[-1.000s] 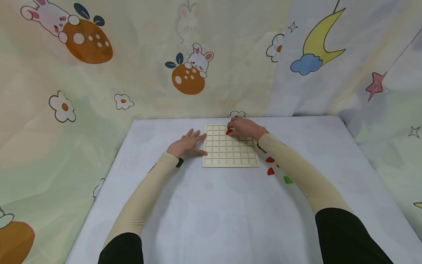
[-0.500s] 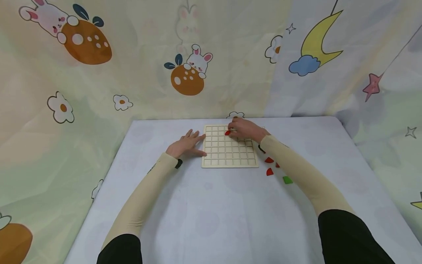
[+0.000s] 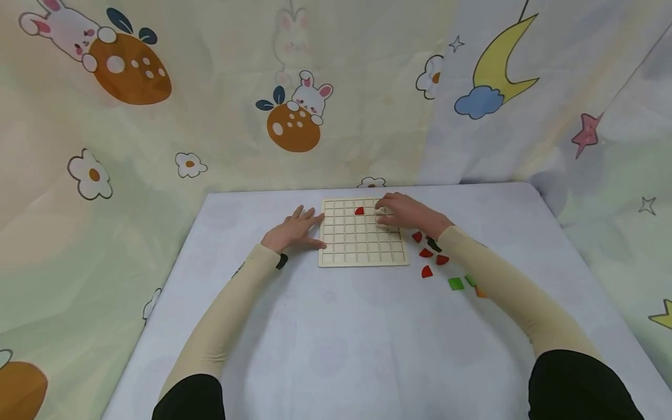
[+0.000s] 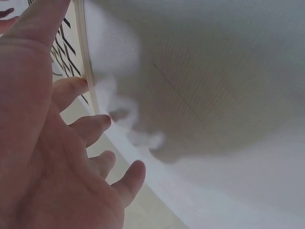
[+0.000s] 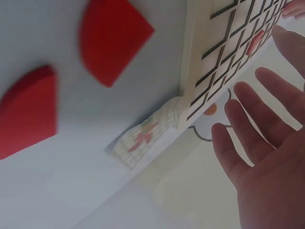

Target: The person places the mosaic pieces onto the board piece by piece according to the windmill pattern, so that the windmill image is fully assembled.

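A pale wooden grid board (image 3: 362, 248) lies near the far side of the table. My left hand (image 3: 293, 231) is spread at its left edge, with thumb and fingertips touching the rim. One red quarter-round piece (image 3: 359, 210) sits in an upper cell of the grid. Just right of that piece, my right hand (image 3: 412, 213) hovers over the board's right part with nothing in its fingers. In the right wrist view its fingers are apart and loosely extended, and the red piece (image 5: 255, 42) shows beyond them on the grid.
Several red quarter-round pieces (image 3: 426, 253) lie right of the board. Nearer me are a green piece (image 3: 456, 283), another green one and an orange piece (image 3: 480, 292), partly under the right sleeve. A small printed grid sheet (image 5: 145, 136) lies beside the board. A patterned cloth hangs behind.
My right hand has let go of the red piece, leaving it on the grid, and moved right. More loose pieces have come into sight beside the right forearm. The left hand stays at the edge.
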`<action>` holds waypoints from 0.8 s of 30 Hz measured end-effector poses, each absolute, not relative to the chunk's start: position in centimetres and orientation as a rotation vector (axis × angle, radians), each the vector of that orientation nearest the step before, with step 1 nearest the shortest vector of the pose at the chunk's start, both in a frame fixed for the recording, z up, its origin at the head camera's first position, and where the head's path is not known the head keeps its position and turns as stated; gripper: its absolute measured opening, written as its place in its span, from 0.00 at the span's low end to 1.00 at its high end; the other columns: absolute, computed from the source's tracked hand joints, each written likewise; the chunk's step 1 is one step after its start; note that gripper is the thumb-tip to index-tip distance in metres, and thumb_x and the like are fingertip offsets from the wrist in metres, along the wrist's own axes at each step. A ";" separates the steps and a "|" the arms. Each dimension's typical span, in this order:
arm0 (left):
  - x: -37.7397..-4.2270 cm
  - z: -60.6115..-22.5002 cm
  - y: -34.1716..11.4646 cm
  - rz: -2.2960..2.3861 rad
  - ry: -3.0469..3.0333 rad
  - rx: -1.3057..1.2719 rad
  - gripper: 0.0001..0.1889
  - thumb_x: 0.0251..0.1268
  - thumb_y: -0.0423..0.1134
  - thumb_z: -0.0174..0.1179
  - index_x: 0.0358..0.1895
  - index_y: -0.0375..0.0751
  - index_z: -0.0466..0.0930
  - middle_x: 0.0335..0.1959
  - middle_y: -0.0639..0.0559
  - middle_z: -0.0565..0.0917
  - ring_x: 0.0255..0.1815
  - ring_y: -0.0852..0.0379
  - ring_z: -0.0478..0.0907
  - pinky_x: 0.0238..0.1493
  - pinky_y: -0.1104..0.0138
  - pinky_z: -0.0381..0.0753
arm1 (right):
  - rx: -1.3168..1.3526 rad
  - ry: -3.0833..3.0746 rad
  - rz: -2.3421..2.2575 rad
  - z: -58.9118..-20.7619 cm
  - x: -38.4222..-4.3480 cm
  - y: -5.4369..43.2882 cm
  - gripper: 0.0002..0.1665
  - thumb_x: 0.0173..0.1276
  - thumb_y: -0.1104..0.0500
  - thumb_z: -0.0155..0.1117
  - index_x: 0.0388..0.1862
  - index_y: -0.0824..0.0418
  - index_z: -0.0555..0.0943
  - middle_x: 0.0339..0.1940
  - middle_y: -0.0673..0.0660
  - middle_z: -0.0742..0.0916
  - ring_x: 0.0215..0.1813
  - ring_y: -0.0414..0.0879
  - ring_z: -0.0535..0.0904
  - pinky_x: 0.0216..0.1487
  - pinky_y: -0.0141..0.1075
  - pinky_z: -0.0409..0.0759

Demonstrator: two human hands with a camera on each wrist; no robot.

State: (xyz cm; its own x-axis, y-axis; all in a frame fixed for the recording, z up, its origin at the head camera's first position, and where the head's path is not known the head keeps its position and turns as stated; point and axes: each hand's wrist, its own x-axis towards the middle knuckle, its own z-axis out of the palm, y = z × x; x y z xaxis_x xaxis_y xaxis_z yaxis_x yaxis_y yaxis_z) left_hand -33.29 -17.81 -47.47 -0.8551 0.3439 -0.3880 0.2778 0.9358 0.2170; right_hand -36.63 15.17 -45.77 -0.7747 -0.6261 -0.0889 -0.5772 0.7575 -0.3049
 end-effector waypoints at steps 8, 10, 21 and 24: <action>-33.4 -47.5 -17.7 0.168 2.678 0.473 0.54 0.57 0.72 0.62 0.82 0.57 0.47 0.85 0.46 0.44 0.85 0.40 0.30 0.81 0.41 0.35 | -0.773 2.788 -0.490 -45.6 -34.6 18.6 0.30 0.72 0.45 0.65 0.67 0.58 0.77 0.66 0.59 0.78 0.66 0.58 0.71 0.68 0.55 0.72; -33.4 -47.5 -17.7 0.165 2.676 0.479 0.54 0.58 0.72 0.62 0.82 0.56 0.47 0.85 0.45 0.43 0.84 0.40 0.30 0.81 0.40 0.34 | -0.734 2.798 -0.512 -45.5 -34.0 19.4 0.30 0.72 0.45 0.64 0.67 0.58 0.76 0.66 0.60 0.78 0.66 0.58 0.71 0.67 0.56 0.72; -33.6 -47.6 -17.7 0.136 2.687 0.489 0.53 0.58 0.72 0.61 0.82 0.56 0.47 0.85 0.45 0.43 0.84 0.40 0.29 0.80 0.40 0.34 | -0.586 2.829 -0.544 -45.5 -31.8 23.4 0.30 0.73 0.48 0.63 0.69 0.60 0.74 0.69 0.63 0.76 0.69 0.61 0.68 0.70 0.61 0.70; -33.6 -47.6 -17.7 0.140 2.682 0.482 0.53 0.59 0.72 0.61 0.82 0.56 0.46 0.85 0.45 0.43 0.84 0.40 0.29 0.80 0.40 0.34 | -0.557 2.813 -0.565 -45.7 -31.4 23.8 0.28 0.73 0.49 0.63 0.67 0.60 0.76 0.68 0.61 0.77 0.67 0.60 0.69 0.69 0.60 0.71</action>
State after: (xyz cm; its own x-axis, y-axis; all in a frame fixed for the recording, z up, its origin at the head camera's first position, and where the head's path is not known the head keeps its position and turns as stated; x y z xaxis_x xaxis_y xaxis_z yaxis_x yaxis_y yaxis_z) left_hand -33.60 -17.72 -47.59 -0.8559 0.3534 -0.3774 0.3123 0.9351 0.1674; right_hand -31.40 23.84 -45.67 -0.9045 -0.4042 -0.1361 -0.3203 0.8544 -0.4091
